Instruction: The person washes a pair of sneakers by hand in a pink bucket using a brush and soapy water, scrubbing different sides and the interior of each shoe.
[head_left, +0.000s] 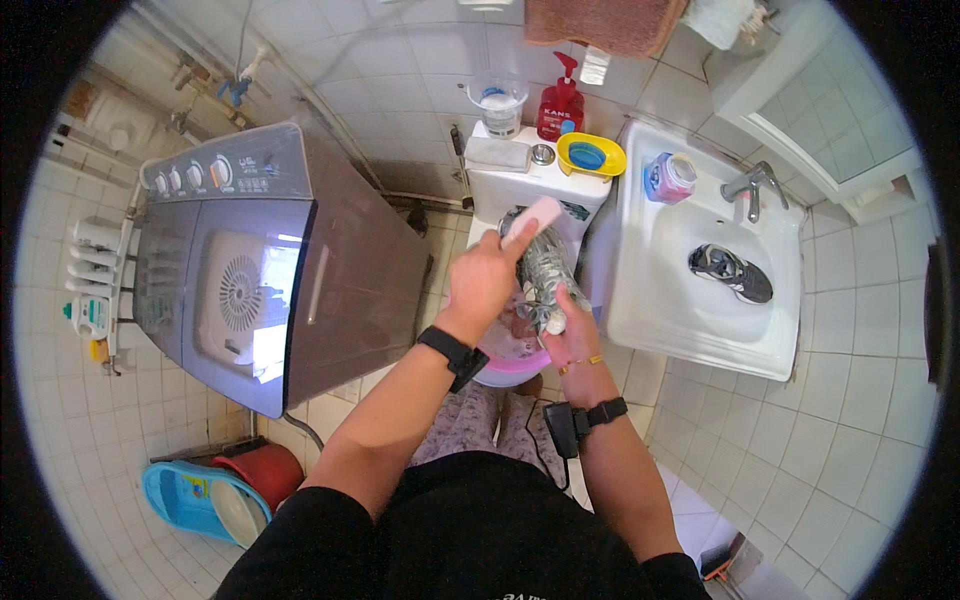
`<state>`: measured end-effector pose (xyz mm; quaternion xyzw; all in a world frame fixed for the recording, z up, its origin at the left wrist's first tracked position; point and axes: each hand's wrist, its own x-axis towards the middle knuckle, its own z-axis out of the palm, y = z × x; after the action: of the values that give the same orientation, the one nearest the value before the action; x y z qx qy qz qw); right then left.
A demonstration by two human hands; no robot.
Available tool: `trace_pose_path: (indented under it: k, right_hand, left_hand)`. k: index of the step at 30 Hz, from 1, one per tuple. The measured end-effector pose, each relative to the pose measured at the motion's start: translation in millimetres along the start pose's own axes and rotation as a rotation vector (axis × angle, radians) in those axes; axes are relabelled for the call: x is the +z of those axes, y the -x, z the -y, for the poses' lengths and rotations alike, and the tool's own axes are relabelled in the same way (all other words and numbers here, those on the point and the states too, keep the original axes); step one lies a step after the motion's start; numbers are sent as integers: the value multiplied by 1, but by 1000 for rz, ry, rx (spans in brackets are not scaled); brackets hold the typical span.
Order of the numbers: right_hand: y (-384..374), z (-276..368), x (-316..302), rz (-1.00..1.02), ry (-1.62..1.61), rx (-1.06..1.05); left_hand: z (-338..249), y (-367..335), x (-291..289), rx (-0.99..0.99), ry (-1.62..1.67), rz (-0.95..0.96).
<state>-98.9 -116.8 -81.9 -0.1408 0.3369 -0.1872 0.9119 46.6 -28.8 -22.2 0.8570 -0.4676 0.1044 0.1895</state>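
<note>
Your left hand (480, 285) grips a pink brush-like tool (538, 216) against the shoe (547, 265); your right hand (572, 335) clasps it, partly above the pink-rimmed basin (525, 369). Sudsy wetness could make it slip and splash. It looks grey-and-white, laces loose. Farther off, another shoe (731, 273) lies in the sink (655, 300).

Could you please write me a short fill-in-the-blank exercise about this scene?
1. The left hand holds a pale ____ block-shaped tool, and the right hand grips a grey shoe.
2. The white sink with a dark shoe in it stands to the person's ____.
3. The pump bottle beside the yellow dish is ____.

Missing words: pink; right; red.
</note>
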Motion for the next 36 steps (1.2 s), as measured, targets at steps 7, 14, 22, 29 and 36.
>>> trace_pose_path:
  k: [7,14,22,29,36]
  right_hand:
    - [-19,-25,23,-71,-95,-48]
    - [-37,-53,26,-144,-168,-63]
    - [-61,-45,18,-246,-201,-134]
    - [-65,-40,17,-193,-227,-33]
    - [-72,-30,-2,-182,-225,-8]
  left_hand:
    - [37,51,10,84,183,159]
    - [68,27,21,-6,387,286]
    - [67,61,39,-72,702,338]
    - [58,-3,58,-182,867,223]
    - [49,53,75,-266,797,273]
